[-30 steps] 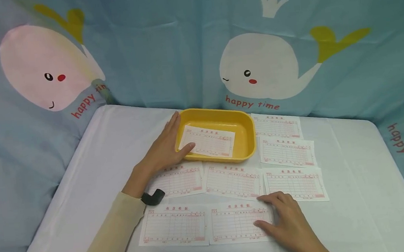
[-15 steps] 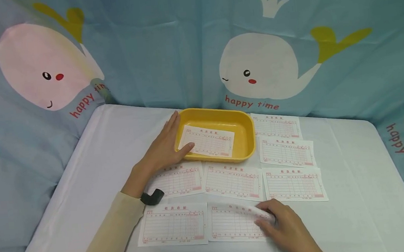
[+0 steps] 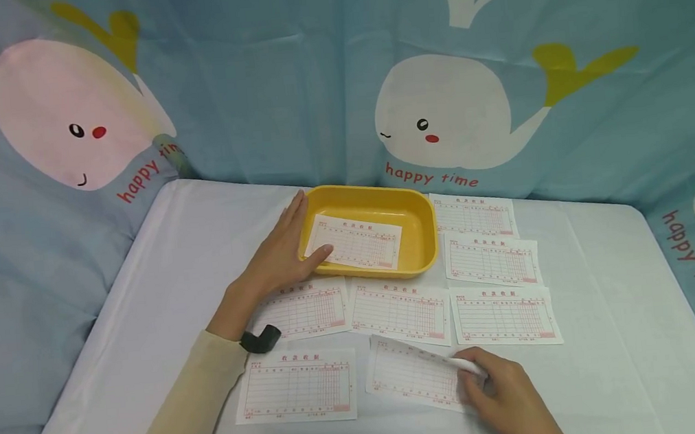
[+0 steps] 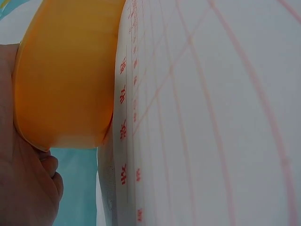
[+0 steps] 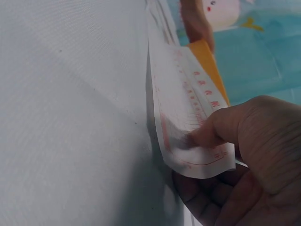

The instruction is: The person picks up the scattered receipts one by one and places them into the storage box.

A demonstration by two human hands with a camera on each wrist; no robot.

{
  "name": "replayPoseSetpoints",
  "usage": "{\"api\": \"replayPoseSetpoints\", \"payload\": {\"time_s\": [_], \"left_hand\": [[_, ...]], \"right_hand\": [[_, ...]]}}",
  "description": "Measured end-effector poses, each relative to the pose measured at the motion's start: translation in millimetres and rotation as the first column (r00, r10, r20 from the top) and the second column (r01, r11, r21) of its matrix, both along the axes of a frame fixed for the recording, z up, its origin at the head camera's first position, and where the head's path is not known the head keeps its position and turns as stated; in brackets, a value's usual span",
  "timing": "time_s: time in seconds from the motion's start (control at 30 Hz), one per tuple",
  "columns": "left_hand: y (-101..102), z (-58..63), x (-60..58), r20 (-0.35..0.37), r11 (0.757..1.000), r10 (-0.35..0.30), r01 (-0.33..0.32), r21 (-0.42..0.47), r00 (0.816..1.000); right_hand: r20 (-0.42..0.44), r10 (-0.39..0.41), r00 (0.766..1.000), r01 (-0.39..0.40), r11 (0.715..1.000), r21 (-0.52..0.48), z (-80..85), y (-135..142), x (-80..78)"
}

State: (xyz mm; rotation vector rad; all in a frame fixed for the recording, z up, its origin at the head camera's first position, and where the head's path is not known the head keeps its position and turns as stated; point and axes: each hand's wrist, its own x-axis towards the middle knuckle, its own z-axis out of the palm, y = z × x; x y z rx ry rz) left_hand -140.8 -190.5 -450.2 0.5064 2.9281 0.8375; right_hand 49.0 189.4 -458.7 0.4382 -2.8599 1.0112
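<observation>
A printed receipt form point(image 3: 401, 374) is pinched at its right end by a right hand point(image 3: 511, 389); seen flat one second earlier, the sheet is now bent upward, tilted and shifted to the right, a gap left between it and the flat form point(image 3: 294, 389) at its left. In the right wrist view, a narrow grip is shown, the thumb pressed on the printed face and the fingers curled beneath. Whether the sheet's lower left edge is supported by the white tablecloth point(image 3: 630, 323) cannot be told. The held paper is placed nearer and well to the right of the left hand point(image 3: 282, 250).

Beyond, a row of three forms point(image 3: 399, 314) is laid out, the leftmost partly hidden by the left wrist, where a black band point(image 3: 262, 339) is worn beside a beige sleeve point(image 3: 190, 403). The left hand's pose is unchanged: straight fingers are laid along the left end of a yellow tray point(image 3: 420, 238), the thumb reached across its near rim, above a form in the tray point(image 3: 365, 241). Two further forms point(image 3: 492, 259) are spread by the tray's right end. The scene is backed by a blue whale-print curtain point(image 3: 236, 82).
</observation>
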Motion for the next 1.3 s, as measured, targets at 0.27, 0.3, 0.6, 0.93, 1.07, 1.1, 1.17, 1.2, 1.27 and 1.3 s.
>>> {"api": "replayPoseSetpoints", "payload": {"time_s": [0.27,0.3,0.6,0.93,1.07,1.1,1.17,1.2,1.27,1.3], "left_hand": [[0,-0.8,-0.5,-0.004,1.000,-0.002,0.002,0.008,1.000],[0,-1.1,-0.8,-0.006,1.000,-0.003,0.003,0.009,1.000],[1,-4.1,-0.5,-0.003,1.000,-0.018,0.018,0.003,1.000],[0,-1.2,-3.6,-0.010,1.000,-0.003,0.004,0.015,1.000],[0,-1.3,-4.1,-0.010,1.000,-0.006,0.006,0.014,1.000],[0,-1.4,-3.9,-0.009,1.000,-0.006,0.006,0.013,1.000],[0,-1.4,-3.7,-0.009,1.000,-0.008,0.008,0.010,1.000],[0,-1.4,-3.5,-0.007,1.000,-0.007,0.007,0.008,1.000],[0,-1.2,-3.4,-0.006,1.000,-0.005,0.005,0.008,1.000],[0,-1.1,-3.6,-0.008,1.000,-0.005,0.005,0.007,1.000]], "right_hand": [[0.046,-0.006,0.999,0.008,0.999,-0.047,6.3,8,-2.4],[0.052,-0.010,0.999,0.012,0.999,-0.048,7.2,9,-2.7],[0.202,-0.052,0.978,0.076,0.990,-0.115,16.0,15,-5.7],[0.404,-0.035,0.914,0.128,0.970,-0.205,28.9,28,-35.8],[0.363,-0.040,0.931,0.126,0.968,-0.218,37.8,34,-44.0],[0.356,-0.041,0.934,0.126,0.967,-0.220,40.7,35,-46.0],[0.353,-0.047,0.934,0.133,0.965,-0.225,45.8,38,-50.5],[0.364,-0.051,0.930,0.143,0.962,-0.231,48.7,39,-53.1],[0.376,-0.068,0.924,0.166,0.957,-0.237,54.3,41,-58.3],[0.379,-0.075,0.922,0.178,0.953,-0.245,56.8,41,-61.3]]}}
